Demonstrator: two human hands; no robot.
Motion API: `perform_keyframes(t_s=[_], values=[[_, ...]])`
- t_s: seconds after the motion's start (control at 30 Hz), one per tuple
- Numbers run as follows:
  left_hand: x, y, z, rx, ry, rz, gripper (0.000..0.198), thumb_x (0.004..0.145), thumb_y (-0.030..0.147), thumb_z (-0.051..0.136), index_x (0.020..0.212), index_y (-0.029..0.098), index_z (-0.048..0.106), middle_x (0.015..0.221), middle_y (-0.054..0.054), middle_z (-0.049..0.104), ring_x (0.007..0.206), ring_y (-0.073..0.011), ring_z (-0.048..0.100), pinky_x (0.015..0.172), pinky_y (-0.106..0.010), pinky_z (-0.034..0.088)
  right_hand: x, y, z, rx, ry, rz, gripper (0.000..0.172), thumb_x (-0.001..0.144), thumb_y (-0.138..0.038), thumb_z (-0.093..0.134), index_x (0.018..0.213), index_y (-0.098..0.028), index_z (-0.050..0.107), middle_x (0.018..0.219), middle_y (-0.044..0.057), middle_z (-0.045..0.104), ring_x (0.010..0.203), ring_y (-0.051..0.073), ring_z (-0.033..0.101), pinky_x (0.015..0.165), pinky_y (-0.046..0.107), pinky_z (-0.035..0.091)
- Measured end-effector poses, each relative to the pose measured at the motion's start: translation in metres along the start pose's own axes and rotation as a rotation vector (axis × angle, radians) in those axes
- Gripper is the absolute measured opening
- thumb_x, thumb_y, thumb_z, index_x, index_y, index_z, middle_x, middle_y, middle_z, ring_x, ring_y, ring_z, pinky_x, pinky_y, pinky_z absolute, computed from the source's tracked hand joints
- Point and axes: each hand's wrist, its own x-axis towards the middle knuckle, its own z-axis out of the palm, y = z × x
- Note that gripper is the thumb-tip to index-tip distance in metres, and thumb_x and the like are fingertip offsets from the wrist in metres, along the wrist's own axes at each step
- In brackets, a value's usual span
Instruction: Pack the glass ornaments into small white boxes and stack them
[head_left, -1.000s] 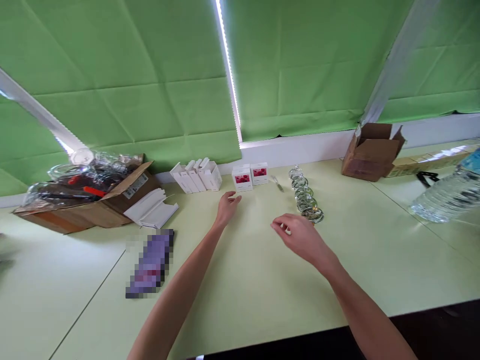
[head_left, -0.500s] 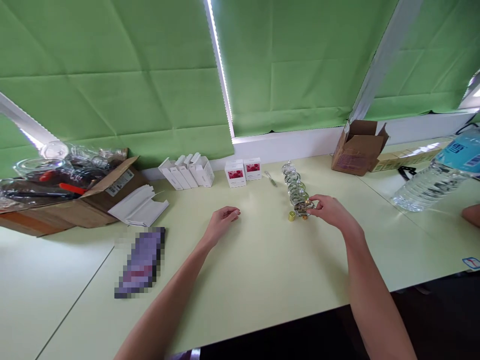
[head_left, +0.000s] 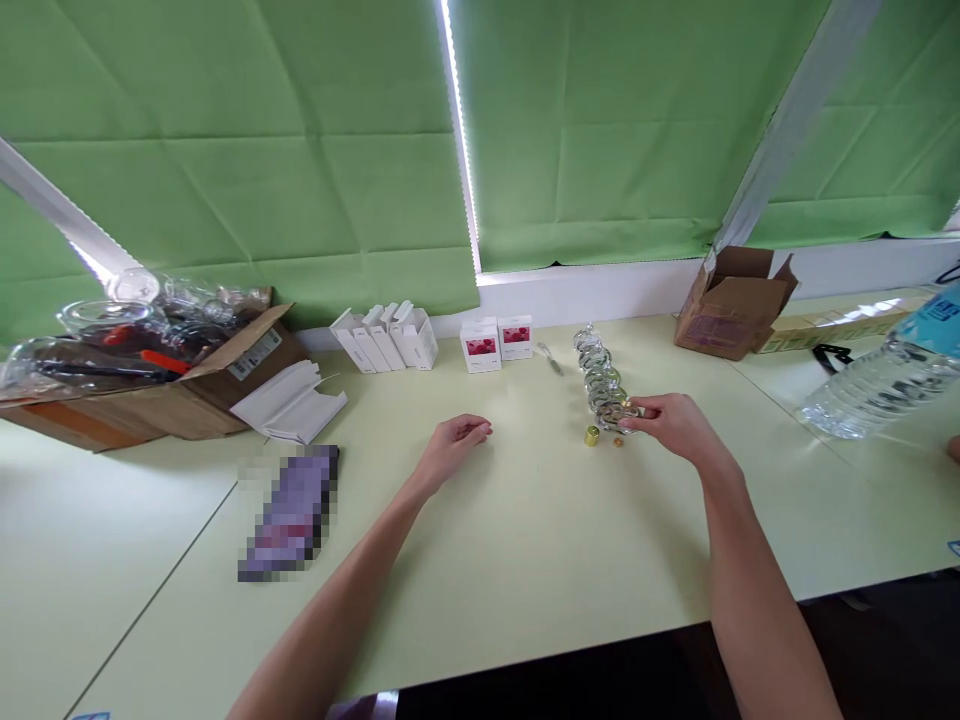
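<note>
A row of small clear glass bottles (head_left: 598,375) lies on the pale green table (head_left: 525,540). My right hand (head_left: 671,424) pinches the nearest bottle (head_left: 619,413) at the front end of that row. Two small gold caps (head_left: 592,436) sit on the table just left of it. My left hand (head_left: 454,446) rests on the table to the left, fingers curled loosely with nothing seen in them. Behind it stand two white boxes with red labels (head_left: 499,343).
Several plain white boxes (head_left: 386,341) stand by the window ledge. A cardboard box of plastic-wrapped items (head_left: 142,375) and folded white cartons (head_left: 289,402) sit at the left, an open cardboard box (head_left: 731,300) and a large water bottle (head_left: 885,375) at the right. Small metal tweezers (head_left: 550,360) lie near the bottles.
My right hand moved from the middle of the table to the front end of the bottle row and closed on the nearest bottle. The gold caps came into view. My left hand drew back and curled.
</note>
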Motion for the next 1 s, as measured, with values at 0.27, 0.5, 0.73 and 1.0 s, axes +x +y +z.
perform_keyframes(t_s=[0.27,0.5,0.73,1.0], values=[[-0.007,0.012,-0.004,0.007,-0.103,0.013,0.043,0.084,0.056,0.064,0.105,0.019,0.069,0.107,-0.009,0.072,0.093,-0.0219,0.069,0.09,-0.038,0.054,-0.014,-0.039,0.015,0.172,0.019,-0.117,0.049,0.07,-0.063,0.073,0.089,-0.017,0.08,0.055,-0.003,0.05,0.054,0.013,0.04,0.051,0.027,0.033],[-0.017,0.016,0.008,0.179,-0.287,0.122,0.062,0.075,0.05,0.076,0.13,0.027,0.059,0.123,-0.006,0.067,0.097,-0.021,0.067,0.091,-0.036,0.055,-0.02,-0.088,0.067,0.041,-0.171,-0.331,0.023,0.086,-0.043,0.067,0.08,-0.022,0.072,0.061,-0.003,0.059,0.056,0.013,0.047,0.056,0.026,0.031],[-0.02,0.014,0.021,0.363,-0.257,0.236,0.026,0.087,0.044,0.063,0.101,0.023,0.069,0.087,0.0,0.069,0.068,-0.0144,0.056,0.062,-0.027,0.046,-0.022,-0.102,0.099,-0.076,-0.207,-0.374,0.014,0.089,-0.035,0.066,0.085,-0.022,0.07,0.07,-0.001,0.063,0.064,0.014,0.051,0.057,0.025,0.027],[-0.007,-0.002,0.011,0.361,-0.131,0.201,0.04,0.083,0.052,0.064,0.11,0.023,0.068,0.085,-0.002,0.069,0.066,-0.0169,0.057,0.063,-0.028,0.045,-0.023,-0.084,0.053,0.174,-0.069,-0.284,0.03,0.094,-0.041,0.052,0.093,-0.02,0.073,0.076,0.003,0.072,0.065,0.016,0.06,0.064,0.027,0.043]])
